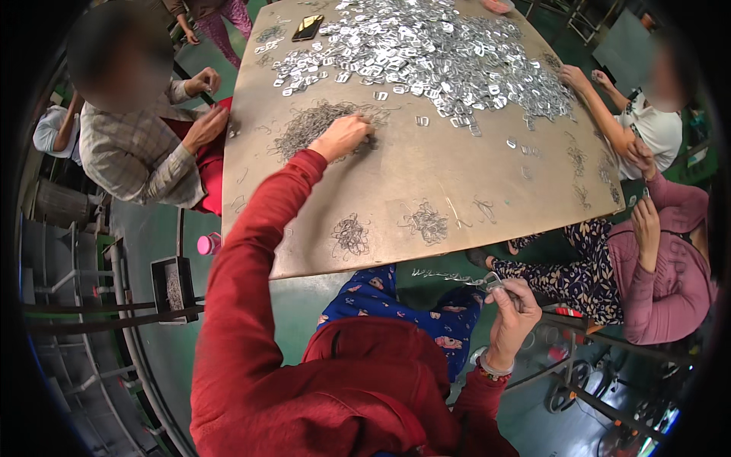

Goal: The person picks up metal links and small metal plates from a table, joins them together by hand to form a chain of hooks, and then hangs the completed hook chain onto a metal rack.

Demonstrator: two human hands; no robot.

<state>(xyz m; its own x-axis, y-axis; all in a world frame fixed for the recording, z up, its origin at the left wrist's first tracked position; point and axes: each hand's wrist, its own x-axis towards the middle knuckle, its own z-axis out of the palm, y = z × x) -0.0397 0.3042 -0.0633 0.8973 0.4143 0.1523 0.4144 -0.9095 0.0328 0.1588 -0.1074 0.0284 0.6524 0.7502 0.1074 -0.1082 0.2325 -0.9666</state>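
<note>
Stretched far forward over the table, my left hand (344, 138) reaches into a heap of thin bent wire pieces (308, 128). Its fingers are bent together at the heap's right edge, and what lies between the fingertips is hidden. Below the table's front edge, my right hand (512, 320) pinches a shiny metal buckle (493, 282) between thumb and fingers. From that buckle a row of linked, twisted-looking metal pieces (445, 275) extends to the left. On the near part of the table lie two small heaps of wire pieces, one left (351, 234) and one right (427, 222).
A large spread of silver metal buckles (434, 57) covers the table's far half. A phone (308, 28) lies at the far left. People sit at both sides, hands at the table edges. A pink-lidded jar (208, 244) and a black tray (174, 289) stand left, below table height.
</note>
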